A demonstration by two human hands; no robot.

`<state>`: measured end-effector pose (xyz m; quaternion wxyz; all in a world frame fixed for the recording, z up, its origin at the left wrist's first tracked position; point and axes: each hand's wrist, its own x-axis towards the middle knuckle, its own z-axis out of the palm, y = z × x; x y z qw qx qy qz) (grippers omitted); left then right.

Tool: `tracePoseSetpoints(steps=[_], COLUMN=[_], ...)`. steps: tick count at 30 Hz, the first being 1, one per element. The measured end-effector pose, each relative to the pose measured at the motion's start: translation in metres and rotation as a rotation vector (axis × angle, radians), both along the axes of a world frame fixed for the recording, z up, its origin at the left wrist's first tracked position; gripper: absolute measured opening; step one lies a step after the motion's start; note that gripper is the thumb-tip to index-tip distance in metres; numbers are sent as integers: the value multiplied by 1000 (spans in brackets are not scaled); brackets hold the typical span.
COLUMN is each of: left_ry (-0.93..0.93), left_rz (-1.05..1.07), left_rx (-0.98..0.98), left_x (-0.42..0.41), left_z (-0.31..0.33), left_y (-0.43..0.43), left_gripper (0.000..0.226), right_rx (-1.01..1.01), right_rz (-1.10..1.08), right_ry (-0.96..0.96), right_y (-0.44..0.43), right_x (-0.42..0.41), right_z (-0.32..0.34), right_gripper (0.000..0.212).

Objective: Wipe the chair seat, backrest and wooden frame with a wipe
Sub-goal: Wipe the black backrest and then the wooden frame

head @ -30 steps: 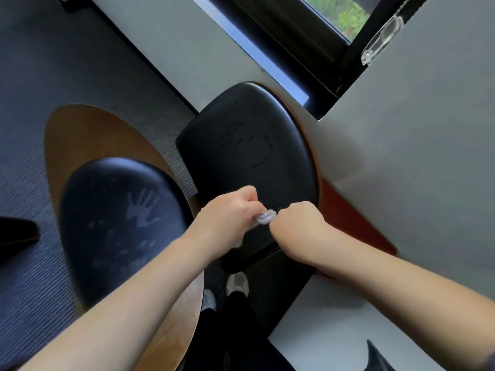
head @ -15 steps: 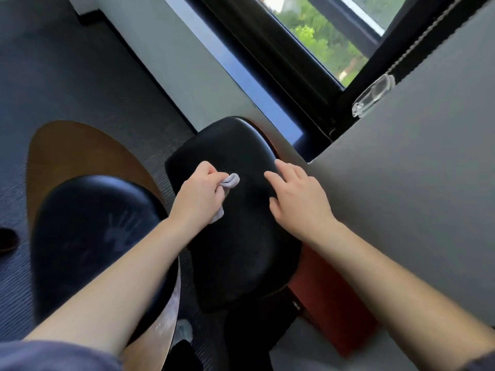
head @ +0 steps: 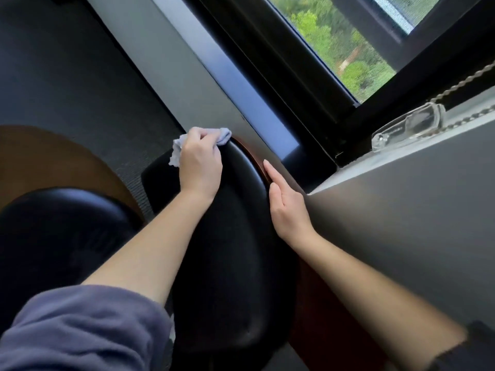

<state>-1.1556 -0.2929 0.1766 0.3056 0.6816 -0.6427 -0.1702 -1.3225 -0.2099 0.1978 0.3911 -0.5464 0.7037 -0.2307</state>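
Wipe [head: 223, 135] bunched in our left hand's [head: 199, 164] curled fingers at the backrest [head: 235, 250] top. Wooden frame [head: 253, 155] rim lies just right of that hand, where our right hand [head: 286, 207] rests flat, fingers straight.

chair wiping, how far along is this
Done: nothing I can confirm; no wiped patch stands out. In hand: the left hand holds the wipe at the backrest top edge while the right hand rests flat on its side. Left, seemingly: the seat and wooden frame.
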Motion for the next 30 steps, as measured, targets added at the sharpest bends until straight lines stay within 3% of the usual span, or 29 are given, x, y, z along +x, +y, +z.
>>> tracePoseSetpoints(steps=[2, 5, 10, 15, 20, 26, 30], left_ry=[44, -37, 69, 41, -18, -24, -8], left_rz=[-87, -352, -119, -607, -400, -649, -401], left_rx=[-44, -133, -45, -147, -103, -120, -24], left_x=[0, 17, 13, -7, -3, -11, -24], left_z=[-2, -5, 4, 14, 11, 18, 22], left_y=[13, 20, -14, 33, 18, 50, 38], left_gripper=[26, 29, 30, 26, 24, 19, 22], right_rx=[-19, -53, -85, -135, -80, 132, 213], right_rz=[-27, -45, -80, -79, -75, -110, -147], right_ry=[18, -3, -41, -72, -153, -395, -401], right_y=[-1, 0, 1, -1, 5, 22, 43], right_x=[0, 0, -1, -1, -5, -30, -42], right_z=[-3, -5, -7, -10, -4, -1, -4], right_gripper=[46, 43, 39, 37, 33, 29, 24])
